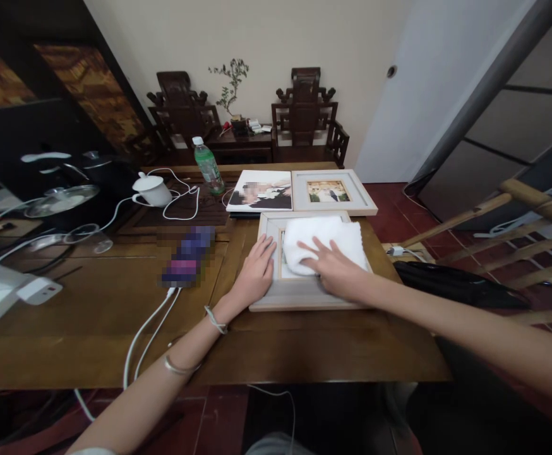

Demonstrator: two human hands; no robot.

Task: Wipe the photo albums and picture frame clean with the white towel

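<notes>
A pale wooden picture frame [295, 293] lies flat on the table before me. My left hand [256, 270] rests on its left edge, fingers stretched forward and lying flat. On top of the frame is a folded white cloth [340, 237], which covers much of the picture in the middle. My right hand [335, 268] presses on the cloth with its fingers spread. Just behind lies a second pale frame [364, 193] with a small picture of people in it. Beside that one, to the left, is a photo panel [259, 191] with a partly blurred picture.
On the wooden table [91, 335] to the left lie a pixelated phone-like object [188, 256] and white cables [138, 335]. Farther back stand a green-tinted bottle [208, 165], a white lidded cup [151, 191] and a pot with a glass lid [62, 199]. A wooden chair [475, 215] is at the right.
</notes>
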